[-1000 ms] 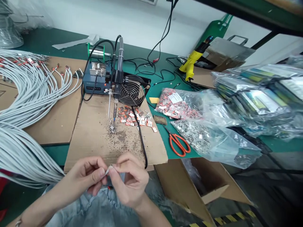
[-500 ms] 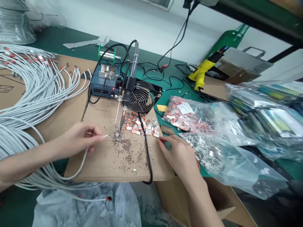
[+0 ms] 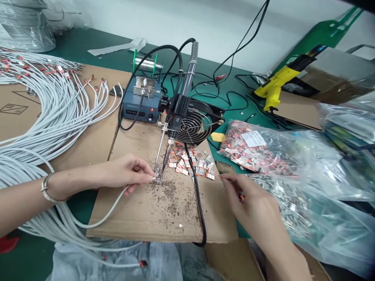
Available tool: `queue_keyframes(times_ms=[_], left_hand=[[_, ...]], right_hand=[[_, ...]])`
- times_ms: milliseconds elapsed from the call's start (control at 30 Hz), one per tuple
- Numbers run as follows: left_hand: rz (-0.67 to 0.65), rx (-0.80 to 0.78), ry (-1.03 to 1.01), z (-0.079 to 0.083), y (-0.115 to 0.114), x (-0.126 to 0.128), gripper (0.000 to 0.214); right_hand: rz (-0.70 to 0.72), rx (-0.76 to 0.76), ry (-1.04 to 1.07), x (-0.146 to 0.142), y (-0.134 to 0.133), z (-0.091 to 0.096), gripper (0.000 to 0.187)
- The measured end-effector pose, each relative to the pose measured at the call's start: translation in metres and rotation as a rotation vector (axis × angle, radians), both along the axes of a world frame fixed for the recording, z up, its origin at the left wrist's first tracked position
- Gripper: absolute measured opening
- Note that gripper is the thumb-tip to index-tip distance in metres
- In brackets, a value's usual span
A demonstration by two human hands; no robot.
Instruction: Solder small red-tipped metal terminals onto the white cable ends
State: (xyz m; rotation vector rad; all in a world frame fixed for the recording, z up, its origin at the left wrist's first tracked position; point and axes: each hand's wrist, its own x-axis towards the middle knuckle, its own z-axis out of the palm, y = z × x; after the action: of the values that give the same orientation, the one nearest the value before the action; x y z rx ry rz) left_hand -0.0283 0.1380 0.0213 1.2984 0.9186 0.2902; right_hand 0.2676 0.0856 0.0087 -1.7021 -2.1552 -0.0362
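My left hand (image 3: 133,173) pinches a white cable (image 3: 115,203) close to its end. That end is at the dark tip of a soldering iron (image 3: 180,113), held pointing down in a stand; contact cannot be made out. A thin solder guide tube (image 3: 161,146) runs down beside the tip. My right hand (image 3: 252,199) is closed in a pinch, just right of a pile of USB connectors (image 3: 200,170) with orange-red inserts. Whatever its fingertips hold is too small or hidden to name. A small red and black piece (image 3: 241,197) shows behind its fingers.
White cables (image 3: 73,105) fill the left side. A soldering station (image 3: 139,107), solder spool (image 3: 145,64) and fan (image 3: 193,127) stand behind. Crumbs litter the cardboard (image 3: 131,222), crossed by a black cord (image 3: 199,203). Bagged connectors (image 3: 252,146), loose metal parts (image 3: 290,203) and a yellow glue gun (image 3: 274,89) lie right.
My left hand has brought the cable end rightward to the iron's tip. My right hand has drawn slightly away from the connector pile. The whole view has shifted.
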Motion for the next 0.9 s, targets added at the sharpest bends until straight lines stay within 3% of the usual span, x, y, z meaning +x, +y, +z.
queue_keyframes(times_ms=[100,267,433,633,900], left_hand=[[-0.005,-0.019,-0.013,-0.002,0.001,0.0,0.016],[-0.041,-0.055,-0.007,-0.003,0.004,-0.001,0.02],[-0.018,-0.057,0.016,0.0,0.004,0.0,0.019],[-0.016,-0.091,0.01,0.0,0.002,0.001,0.019],[0.0,-0.096,0.046,0.003,0.001,0.003,0.018]], right_hand=[[0.028,-0.177,0.323,-0.018,0.0,0.006,0.014],[0.245,-0.535,0.673,-0.061,0.011,0.006,0.02],[0.146,-0.861,1.208,-0.091,0.023,-0.003,0.018],[0.091,-0.947,1.401,-0.097,0.025,-0.005,0.021],[0.039,-0.957,1.433,-0.097,0.025,-0.002,0.021]])
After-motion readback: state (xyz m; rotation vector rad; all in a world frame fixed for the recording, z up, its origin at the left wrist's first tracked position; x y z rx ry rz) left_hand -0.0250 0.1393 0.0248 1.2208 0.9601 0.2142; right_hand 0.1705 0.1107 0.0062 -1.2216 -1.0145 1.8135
